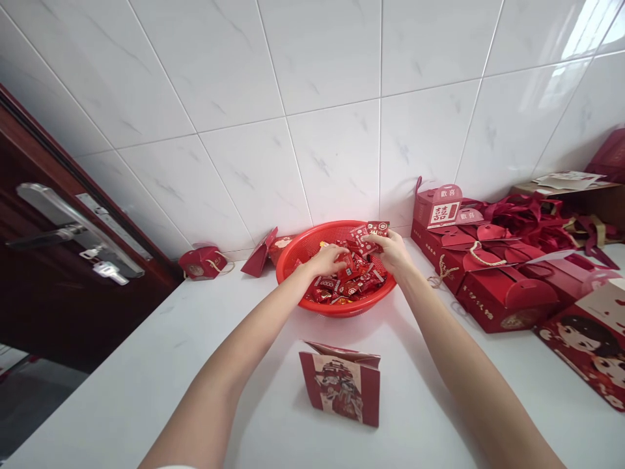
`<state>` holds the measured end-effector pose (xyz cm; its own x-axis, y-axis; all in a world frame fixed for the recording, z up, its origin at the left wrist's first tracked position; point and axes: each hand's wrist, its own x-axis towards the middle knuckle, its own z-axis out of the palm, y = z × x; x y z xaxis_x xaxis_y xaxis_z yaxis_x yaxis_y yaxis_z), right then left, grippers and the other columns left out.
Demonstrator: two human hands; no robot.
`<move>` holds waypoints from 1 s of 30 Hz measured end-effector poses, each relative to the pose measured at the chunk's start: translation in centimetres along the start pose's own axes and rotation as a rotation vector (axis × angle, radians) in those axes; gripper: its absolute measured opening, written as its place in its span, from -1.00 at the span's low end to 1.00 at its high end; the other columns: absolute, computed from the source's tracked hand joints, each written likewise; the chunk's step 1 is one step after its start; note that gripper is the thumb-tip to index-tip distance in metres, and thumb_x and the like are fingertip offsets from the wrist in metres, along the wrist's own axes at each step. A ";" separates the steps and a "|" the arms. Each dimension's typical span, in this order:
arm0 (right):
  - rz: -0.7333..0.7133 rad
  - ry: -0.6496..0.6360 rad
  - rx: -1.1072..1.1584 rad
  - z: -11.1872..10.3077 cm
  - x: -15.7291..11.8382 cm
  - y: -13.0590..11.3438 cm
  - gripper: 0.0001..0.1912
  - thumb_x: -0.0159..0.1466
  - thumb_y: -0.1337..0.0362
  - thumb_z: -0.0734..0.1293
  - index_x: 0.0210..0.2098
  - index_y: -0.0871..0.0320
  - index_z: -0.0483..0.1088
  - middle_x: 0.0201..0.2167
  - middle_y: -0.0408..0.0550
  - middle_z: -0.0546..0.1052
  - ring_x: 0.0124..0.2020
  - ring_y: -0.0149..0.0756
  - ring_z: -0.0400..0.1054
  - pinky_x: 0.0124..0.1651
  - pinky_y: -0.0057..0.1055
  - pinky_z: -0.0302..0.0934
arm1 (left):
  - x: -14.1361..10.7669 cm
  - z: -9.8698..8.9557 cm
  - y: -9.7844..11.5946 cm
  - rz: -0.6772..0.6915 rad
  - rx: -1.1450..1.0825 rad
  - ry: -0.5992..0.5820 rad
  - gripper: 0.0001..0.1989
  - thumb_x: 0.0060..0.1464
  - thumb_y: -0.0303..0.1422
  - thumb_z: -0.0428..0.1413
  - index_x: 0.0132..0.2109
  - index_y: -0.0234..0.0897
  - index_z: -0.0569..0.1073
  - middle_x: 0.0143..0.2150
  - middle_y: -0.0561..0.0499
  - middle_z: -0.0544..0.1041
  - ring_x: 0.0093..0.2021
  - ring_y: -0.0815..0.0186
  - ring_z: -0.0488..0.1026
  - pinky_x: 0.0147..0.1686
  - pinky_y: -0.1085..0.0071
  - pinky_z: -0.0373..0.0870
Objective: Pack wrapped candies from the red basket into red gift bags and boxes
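Observation:
A red plastic colander (342, 309) full of red-wrapped candies (354, 286) stands against the tiled wall. Over its middle, my left hand (328, 260) has its fingers closed on a small red candy packet (346, 262). At the colander's right rim, my right hand (392, 251) pinches a couple of flat candy packets (374, 236), one dark red with gold print and one red with pale dots. Nearer to me, a red and cream paper gift box (340, 385) with printed figures stands upright on the white table, its top parted.
Several red gift boxes (502, 293) crowd the right side, with dark red ribbons (527, 225) behind them. A small red box (202, 262) and a folded red one (260, 253) lie left of the colander. A wooden door (73, 286) with keys stands at the left.

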<state>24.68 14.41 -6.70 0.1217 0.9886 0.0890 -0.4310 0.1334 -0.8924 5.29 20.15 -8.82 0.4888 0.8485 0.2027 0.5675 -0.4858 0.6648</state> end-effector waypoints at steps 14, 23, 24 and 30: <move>0.006 0.044 0.031 0.3 -0.1 -0.1 -0.77 -0.16 0.39 0.48 -0.51 0.12 0.39 -0.55 -0.18 0.53 -0.50 -0.34 0.40 -0.41 -0.40 0.37 | 1.1 0.8 -0.3 -0.375 0.460 -0.214 -0.55 -0.36 -0.21 0.43 -0.68 -0.25 0.29 -0.48 -0.20 0.51 -0.13 -0.20 0.51 0.03 -0.03 0.32; 0.002 0.056 0.045 0.5 -0.5 -0.3 -0.77 -0.19 0.38 0.48 -0.53 0.13 0.39 -0.58 -0.19 0.54 -0.54 -0.34 0.40 -0.47 -0.43 0.37 | 0.5 0.1 0.9 -0.299 0.518 -0.444 -0.54 -0.32 -0.25 0.38 -0.17 -0.20 0.58 -0.08 -0.12 0.60 0.04 -0.11 0.49 0.12 0.01 0.35; 0.001 0.057 0.047 0.5 -0.5 -0.3 -0.76 -0.19 0.38 0.49 -0.53 0.13 0.39 -0.58 -0.19 0.53 -0.55 -0.34 0.41 -0.48 -0.43 0.37 | 0.4 0.1 1.3 -0.294 0.535 -0.458 -0.50 -0.27 -0.21 0.38 -0.09 -0.19 0.57 -0.01 -0.13 0.59 0.10 -0.12 0.47 0.16 -0.01 0.33; -0.002 0.059 0.051 0.5 -0.4 -0.2 -0.76 -0.19 0.39 0.48 -0.53 0.13 0.38 -0.60 -0.21 0.52 -0.56 -0.35 0.40 -0.49 -0.44 0.35 | 0.0 0.9 3.0 -0.256 0.628 -0.494 -0.48 0.05 -0.11 0.23 0.14 -0.17 0.50 0.21 -0.21 0.51 0.26 -0.17 0.35 0.25 -0.07 0.20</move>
<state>24.26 14.03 -6.31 0.1747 0.9826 0.0629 -0.4759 0.1402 -0.8682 7.64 18.52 -7.44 0.4454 0.8301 -0.3355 0.8926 -0.4409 0.0942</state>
